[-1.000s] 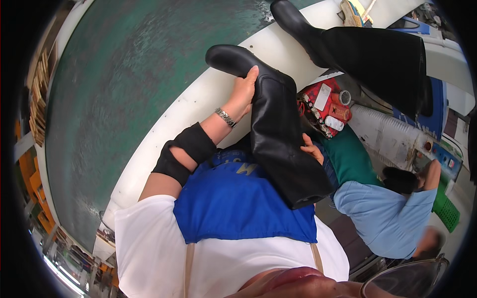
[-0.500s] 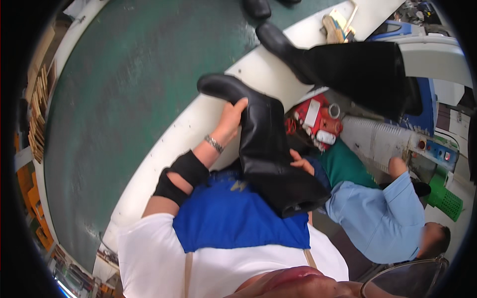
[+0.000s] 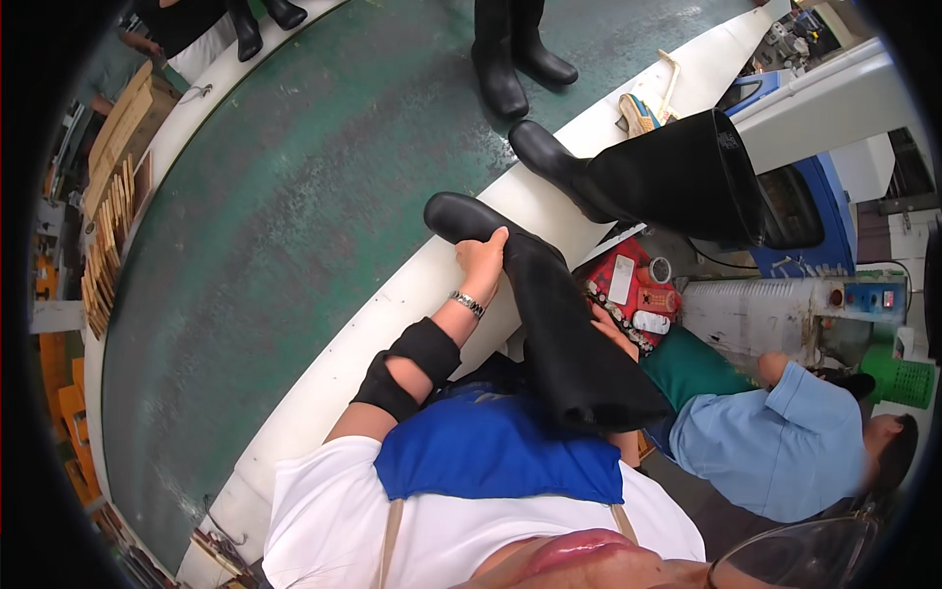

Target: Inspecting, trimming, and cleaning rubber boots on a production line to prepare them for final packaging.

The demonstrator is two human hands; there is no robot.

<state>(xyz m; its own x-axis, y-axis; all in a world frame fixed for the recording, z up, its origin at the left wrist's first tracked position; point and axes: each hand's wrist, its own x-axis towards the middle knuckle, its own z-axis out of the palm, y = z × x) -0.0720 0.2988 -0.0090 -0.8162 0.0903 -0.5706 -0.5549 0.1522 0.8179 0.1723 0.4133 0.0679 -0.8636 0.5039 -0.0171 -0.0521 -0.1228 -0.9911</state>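
A tall black boot [image 3: 561, 319] lies slanted across the front of my blue apron, toe pointing to the far left and open top toward me. My left hand [image 3: 483, 265], below a metal wristwatch, is closed round the boot's ankle, thumb on top. My right hand [image 3: 614, 332] is against the right side of the shaft; its fingertips show, and the boot hides the rest. Just beyond, a second black boot [image 3: 677, 177] lies on its side, its sole side over the white table edge [image 3: 378, 304] and its wide shaft reaching right.
More black boots [image 3: 498, 83] stand on the green surface [image 3: 265, 255] ahead. A red tray [image 3: 623, 270] with a cup and small items is at my right, near a co-worker in a light blue shirt [image 3: 765, 442]. A grey machine [image 3: 746, 314] and a green basket [image 3: 898, 378] stand beyond.
The whole view has shifted, bringing more standing boots and a person at the far left into sight. The held boot has turned slightly; both hands remain on it.
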